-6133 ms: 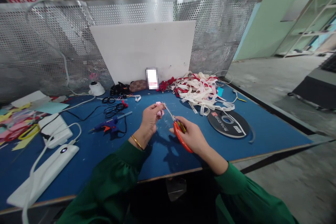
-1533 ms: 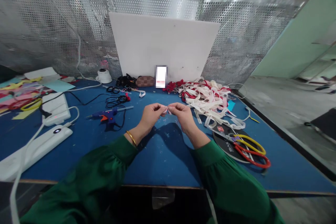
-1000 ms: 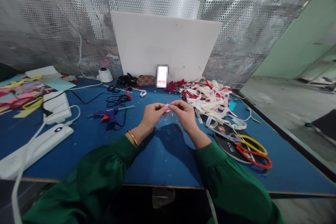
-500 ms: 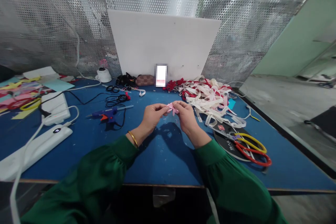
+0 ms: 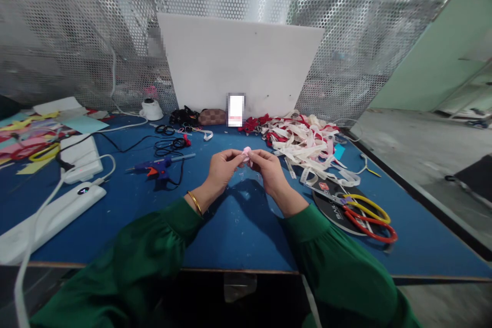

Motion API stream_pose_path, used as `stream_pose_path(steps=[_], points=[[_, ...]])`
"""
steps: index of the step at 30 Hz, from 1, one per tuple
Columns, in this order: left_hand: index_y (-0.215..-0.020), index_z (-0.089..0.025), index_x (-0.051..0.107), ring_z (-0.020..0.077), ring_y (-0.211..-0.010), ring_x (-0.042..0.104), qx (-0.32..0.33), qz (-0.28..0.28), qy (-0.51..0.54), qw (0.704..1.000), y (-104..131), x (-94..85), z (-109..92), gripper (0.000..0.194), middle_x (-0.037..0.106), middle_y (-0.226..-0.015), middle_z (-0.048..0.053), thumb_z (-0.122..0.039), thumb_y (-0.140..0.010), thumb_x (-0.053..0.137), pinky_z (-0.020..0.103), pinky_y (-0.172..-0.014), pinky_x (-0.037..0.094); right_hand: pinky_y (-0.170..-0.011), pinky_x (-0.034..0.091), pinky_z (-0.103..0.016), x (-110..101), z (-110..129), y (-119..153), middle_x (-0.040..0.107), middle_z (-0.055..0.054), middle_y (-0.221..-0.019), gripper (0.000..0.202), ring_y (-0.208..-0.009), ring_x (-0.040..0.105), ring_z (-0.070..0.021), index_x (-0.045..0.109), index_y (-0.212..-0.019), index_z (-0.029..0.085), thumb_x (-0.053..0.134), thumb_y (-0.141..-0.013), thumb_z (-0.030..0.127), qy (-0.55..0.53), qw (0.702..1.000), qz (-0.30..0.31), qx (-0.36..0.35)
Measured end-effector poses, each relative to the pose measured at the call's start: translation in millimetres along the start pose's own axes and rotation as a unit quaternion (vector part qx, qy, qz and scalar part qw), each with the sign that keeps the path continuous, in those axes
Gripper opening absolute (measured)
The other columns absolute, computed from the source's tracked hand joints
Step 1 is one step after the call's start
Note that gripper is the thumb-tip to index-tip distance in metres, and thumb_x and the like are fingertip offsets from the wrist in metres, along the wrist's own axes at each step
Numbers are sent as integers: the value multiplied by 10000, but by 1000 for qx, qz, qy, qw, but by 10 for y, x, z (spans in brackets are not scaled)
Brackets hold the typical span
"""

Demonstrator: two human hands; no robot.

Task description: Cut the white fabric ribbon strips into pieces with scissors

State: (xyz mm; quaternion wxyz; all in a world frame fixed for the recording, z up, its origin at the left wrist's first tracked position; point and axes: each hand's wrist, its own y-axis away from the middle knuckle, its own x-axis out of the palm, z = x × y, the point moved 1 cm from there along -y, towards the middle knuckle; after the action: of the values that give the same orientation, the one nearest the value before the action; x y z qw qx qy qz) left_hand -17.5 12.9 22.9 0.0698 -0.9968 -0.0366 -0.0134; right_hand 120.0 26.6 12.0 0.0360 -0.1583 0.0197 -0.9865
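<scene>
Between my two hands, above the middle of the blue table [image 5: 238, 236], is a small pink ribbon piece [image 5: 246, 152], folded or bunched up. My left hand [image 5: 223, 168] pinches its left side between thumb and fingers. On the other side, the thumb and fingers of my right hand [image 5: 269, 166] are closed on the same piece. The fingertips hide part of it, so its exact shape cannot be made out. A blue glue gun [image 5: 156, 166] with an orange trigger lies to the left of my left hand.
Scissors [image 5: 357, 210] with yellow and red handles rest on a black round pad [image 5: 326, 205] at right. Behind them lies a heap of white and red ribbons [image 5: 307, 138]. White power strips [image 5: 54, 220] and cables occupy the left. A lit phone [image 5: 236, 110] leans on a white board [image 5: 242, 61].
The pink ribbon piece has turned in my fingers; its loose tails no longer hang toward me and it looks more compact. Both hands have shifted only slightly.
</scene>
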Motion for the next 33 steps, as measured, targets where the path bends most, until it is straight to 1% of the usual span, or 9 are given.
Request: stream_pose_path(steps=[6, 11, 13, 16, 18, 21, 23, 28, 33], points=[[-763, -176, 774, 167, -685, 635, 12, 19, -11, 1000, 12, -4, -30, 267, 739, -736, 49, -439, -716, 766, 270, -634, 448, -597, 354, -285, -25, 23, -22, 571, 26, -564, 273, -567, 448, -118, 677, -639, 193, 807, -642, 433, 65, 995, -20, -69], [-726, -178, 754, 169, -693, 640, 53, -26, -32, 998, -17, -26, -24, 230, 731, -713, 36, -406, -712, 782, 289, -710, 482, -571, 317, -285, -14, 15, -14, 531, 31, -541, 299, -555, 418, -122, 653, -637, 191, 765, -692, 463, 162, 982, -1, -97], [-705, -176, 741, 160, -688, 628, 37, -32, -9, 999, -22, -25, -5, 214, 715, -698, 28, -384, -697, 790, 288, -716, 480, -576, 314, -285, -8, 24, -1, 511, 36, -547, 296, -562, 409, -123, 648, -647, 193, 738, -726, 463, 193, 974, 3, -120], [-695, -171, 717, 141, -691, 623, -59, -9, 113, 992, -8, -3, 19, 229, 692, -691, 16, -345, -618, 844, 277, -723, 485, -593, 329, -286, -8, 48, 9, 503, 39, -563, 279, -580, 417, -126, 637, -661, 199, 717, -748, 451, 182, 974, 31, -132], [-703, -169, 711, 133, -698, 628, -125, 11, 185, 975, 9, 15, 24, 263, 687, -699, 14, -307, -559, 882, 272, -734, 492, -604, 339, -284, -15, 63, 6, 513, 39, -575, 268, -589, 429, -127, 638, -668, 201, 723, -740, 445, 152, 979, 52, -122], [-708, -167, 710, 129, -708, 636, -157, 25, 224, 962, 18, 24, 18, 294, 687, -707, 16, -276, -520, 909, 270, -757, 501, -624, 357, -282, -22, 71, -1, 559, 29, -608, 283, -609, 461, -125, 654, -679, 194, 761, -711, 455, 110, 987, 76, -92], [-705, -168, 713, 131, -720, 638, -156, 19, 221, 963, 9, 15, 13, 293, 693, -717, 21, -299, -529, 907, 269, -762, 500, -630, 366, -280, -14, 63, 3, 587, 22, -627, 310, -616, 480, -122, 669, -700, 188, 797, -683, 470, 84, 991, 84, -59], [-716, -183, 737, 136, -735, 616, -117, -39, 154, 980, -18, -38, -7, 246, 714, -771, 30, -335, -570, 864, 255, -703, 473, -631, 396, -278, 37, 25, 37, 614, 21, -646, 350, -608, 502, -114, 685, -737, 186, 868, -612, 457, 49, 996, 76, 0], [-689, -181, 732, 144, -723, 615, -125, -21, 150, 980, -18, -51, -24, 217, 693, -728, 22, -330, -574, 841, 277, -720, 475, -661, 449, -286, 55, 16, 57, 680, -2, -701, 299, -636, 575, -127, 673, -720, 190, 859, -618, 401, 3, 996, 80, 28]])
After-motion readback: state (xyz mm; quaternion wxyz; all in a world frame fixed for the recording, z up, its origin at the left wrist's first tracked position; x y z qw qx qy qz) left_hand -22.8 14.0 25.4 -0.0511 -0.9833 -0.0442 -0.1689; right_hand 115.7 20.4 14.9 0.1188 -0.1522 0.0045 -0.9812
